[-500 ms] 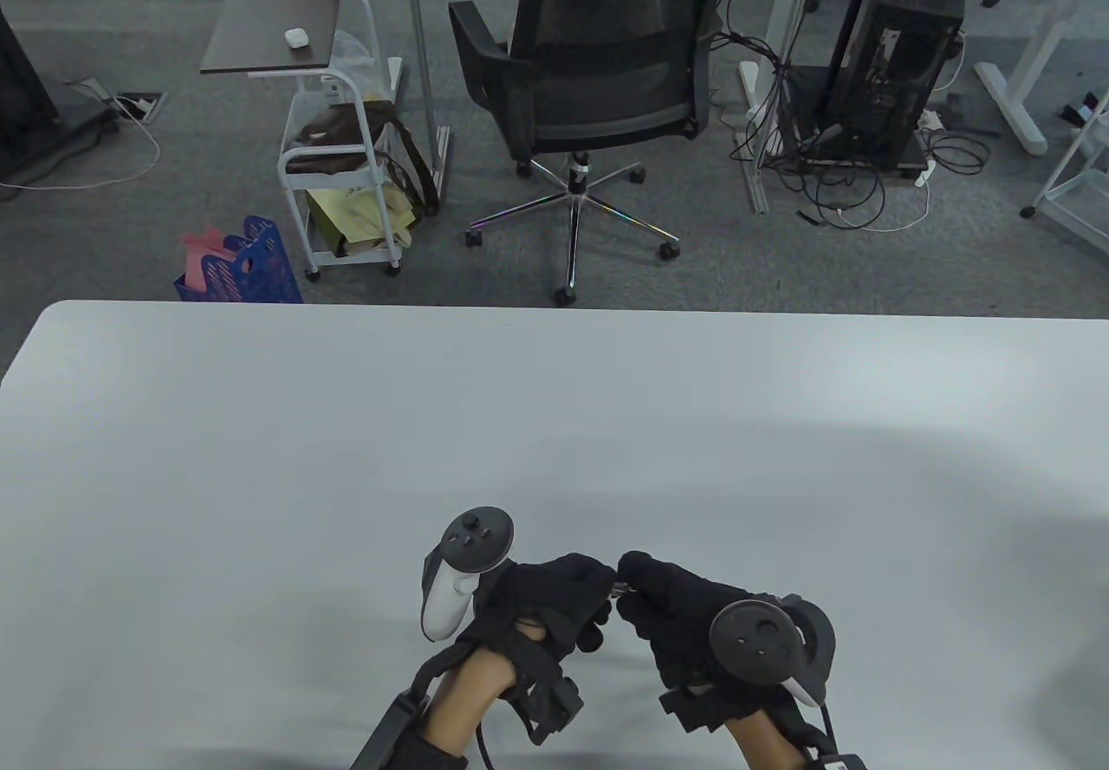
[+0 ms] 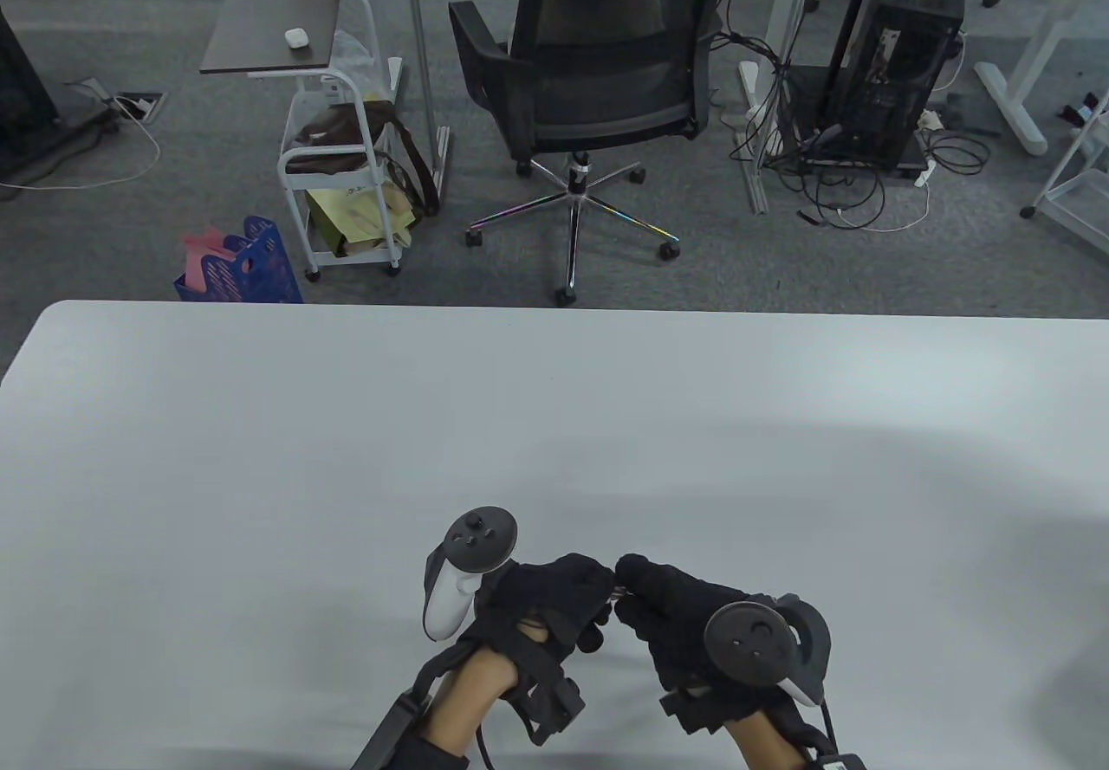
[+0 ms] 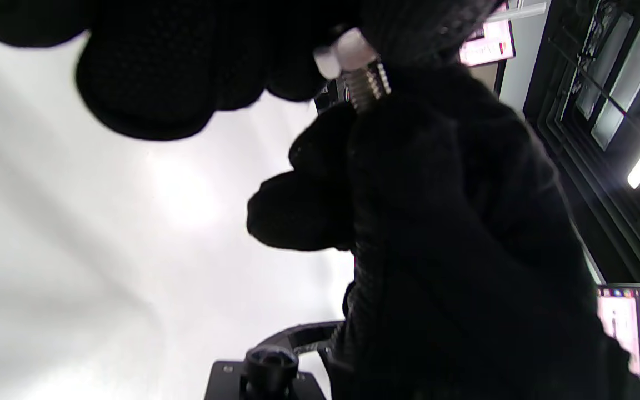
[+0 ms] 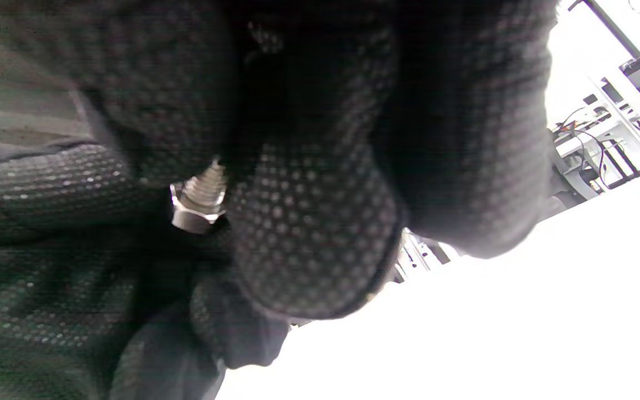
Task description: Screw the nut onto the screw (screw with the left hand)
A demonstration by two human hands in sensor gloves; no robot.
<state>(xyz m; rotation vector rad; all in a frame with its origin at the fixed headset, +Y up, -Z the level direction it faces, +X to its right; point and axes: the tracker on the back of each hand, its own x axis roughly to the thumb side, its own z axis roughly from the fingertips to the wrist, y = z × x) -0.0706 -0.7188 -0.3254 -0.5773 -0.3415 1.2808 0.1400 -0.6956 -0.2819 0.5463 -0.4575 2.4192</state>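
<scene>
Pinching the small steel nut (image 3: pixel 342 53) by its flats, the left hand (image 2: pixel 546 601) meets the right hand (image 2: pixel 684 614), which grips the stiff, slippery screw (image 4: pixel 204 186) near the table's (image 2: pixel 260 458) front edge.

1. The left hand (image 2: pixel 541 601) sits low over the near table edge, fingers curled, fingertips pinching toward the right.
2. The right hand (image 2: pixel 684 610) faces it, fingers curled, fingertips touching the left hand's.
3. Each hand carries a tracker on its back, and both bare wrists enter from below.
</scene>
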